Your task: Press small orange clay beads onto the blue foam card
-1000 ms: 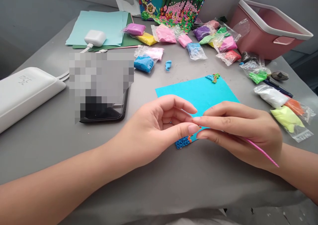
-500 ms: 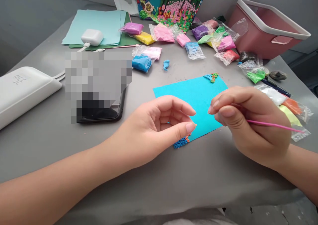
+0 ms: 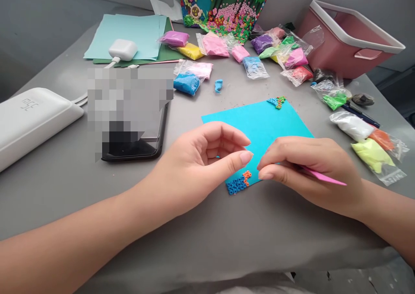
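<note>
My left hand [image 3: 210, 160] hovers over the left part of a bright blue sheet [image 3: 240, 123]; its fingers are curled, with a gap between thumb and fingertips, and nothing shows in it. My right hand [image 3: 311, 177] is closed around a thin pink clay tool [image 3: 326, 178], whose flat end sticks out to the right; its other end is hidden. Small blue rings [image 3: 236, 185] and orange rings [image 3: 247, 177] fill the sheet's near corner, just below my left fingertips. More blue, green and orange rings [image 3: 277, 101] cover the far corner.
Bags of coloured clay [image 3: 214, 44] lie across the back and right, with a loose blue clay scrap [image 3: 218, 85] nearer. A phone [image 3: 136, 145] and power bank [image 3: 35, 116] lie left. Behind stand a pink basket [image 3: 343, 47] and a decorated panel [image 3: 227, 8].
My right hand has moved left and down toward the near edge of the sheet, and the pink tool has turned in it. My left hand has shifted slightly left, uncovering more orange rings.
</note>
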